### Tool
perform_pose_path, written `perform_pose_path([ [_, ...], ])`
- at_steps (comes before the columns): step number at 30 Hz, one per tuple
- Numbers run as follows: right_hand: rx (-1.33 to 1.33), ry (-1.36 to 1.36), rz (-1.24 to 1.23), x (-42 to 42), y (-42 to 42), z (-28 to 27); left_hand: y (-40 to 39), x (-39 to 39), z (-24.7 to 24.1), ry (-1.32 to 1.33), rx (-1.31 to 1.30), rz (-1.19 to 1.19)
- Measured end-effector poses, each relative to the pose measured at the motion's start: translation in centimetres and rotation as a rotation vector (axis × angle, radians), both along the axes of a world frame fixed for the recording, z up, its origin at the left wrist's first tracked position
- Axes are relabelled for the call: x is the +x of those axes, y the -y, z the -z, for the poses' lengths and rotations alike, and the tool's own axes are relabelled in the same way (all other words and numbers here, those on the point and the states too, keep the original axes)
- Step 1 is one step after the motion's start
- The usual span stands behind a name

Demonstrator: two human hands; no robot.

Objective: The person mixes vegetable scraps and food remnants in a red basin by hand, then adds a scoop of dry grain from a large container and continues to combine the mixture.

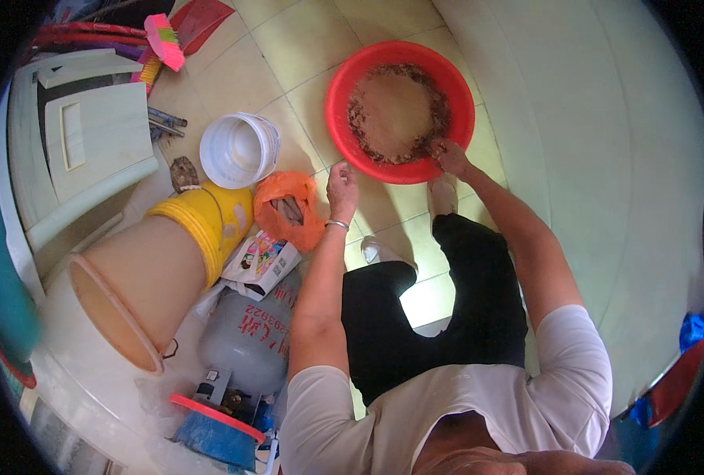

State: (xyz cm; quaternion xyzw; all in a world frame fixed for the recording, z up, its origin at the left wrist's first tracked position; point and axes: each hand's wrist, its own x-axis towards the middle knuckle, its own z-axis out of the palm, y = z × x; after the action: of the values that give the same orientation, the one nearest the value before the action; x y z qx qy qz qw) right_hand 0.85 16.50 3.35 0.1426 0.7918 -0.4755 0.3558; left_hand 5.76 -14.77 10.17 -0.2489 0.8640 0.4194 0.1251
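Observation:
A round red plastic basin stands on the tiled floor in front of my feet. It holds a pale brown powdery material with darker crumbly bits around the edge. My right hand is at the basin's near right rim, its fingers bent down over the dark material; whether they pinch any of it cannot be told. Just outside the near left rim is my left hand, fingers curled loosely, with a metal bangle on the wrist. Nothing shows clearly in that hand.
To the left are a white plastic bucket, an orange plastic bag, a yellow bucket, a beige tub and a grey gas cylinder. Brooms lie at the upper left. A pale wall runs along the right.

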Motion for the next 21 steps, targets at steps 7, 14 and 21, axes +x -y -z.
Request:
perform_pose_path([
  [7,0.17,-0.395,-0.417,-4.7,0.3,4.5,-0.3,-2.5,6.7,-0.071,0.041,-0.2],
  [14,-0.07,-0.258,-0.185,-7.9,0.9,6.2,-0.4,-6.3,11.1,-0.179,0.091,-0.275],
  [21,-0.172,-0.132,0.133,-9.8,3.1,12.9,-1.8,-7.4,12.8,-0.289,0.017,-0.358],
])
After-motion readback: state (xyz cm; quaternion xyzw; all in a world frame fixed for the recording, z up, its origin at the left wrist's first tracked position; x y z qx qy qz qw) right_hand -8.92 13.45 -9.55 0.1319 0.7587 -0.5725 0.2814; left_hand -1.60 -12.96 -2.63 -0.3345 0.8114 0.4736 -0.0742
